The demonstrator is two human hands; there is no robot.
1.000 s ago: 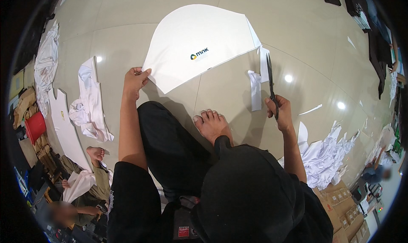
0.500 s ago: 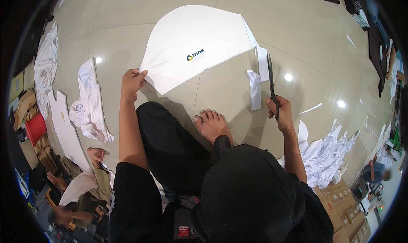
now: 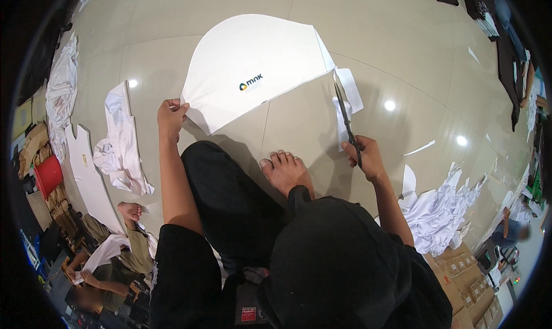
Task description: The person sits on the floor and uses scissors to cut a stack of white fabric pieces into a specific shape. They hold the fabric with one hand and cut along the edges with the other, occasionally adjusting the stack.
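My left hand (image 3: 172, 117) pinches the lower left corner of a curved white fabric panel (image 3: 253, 53), which has a printed logo and a narrow folded right edge. My right hand (image 3: 362, 156) is closed on black scissors (image 3: 345, 107), pointed up, their tips at the panel's lower right corner. A loose white flap (image 3: 349, 87) sits beside that corner, just right of the blades. A narrow white strip (image 3: 339, 125) lies partly under the scissors. My bare foot (image 3: 287, 171) rests on the tiled floor below the panel.
White pieces lie leftward: a crumpled one (image 3: 118, 139), a flat one (image 3: 86, 173), a heap (image 3: 62, 93). Scraps (image 3: 440, 214) and cardboard (image 3: 463, 286) are lower right. A red object (image 3: 47, 172) is far left. Co-workers are lower left (image 3: 112, 286) and far right (image 3: 506, 231). Dark cloth (image 3: 506, 87) edges the upper right.
My left hand and the panel have shifted left and slightly down. The scissors moved left to the panel's corner, with my right hand. The lower-left co-worker's hands have moved.
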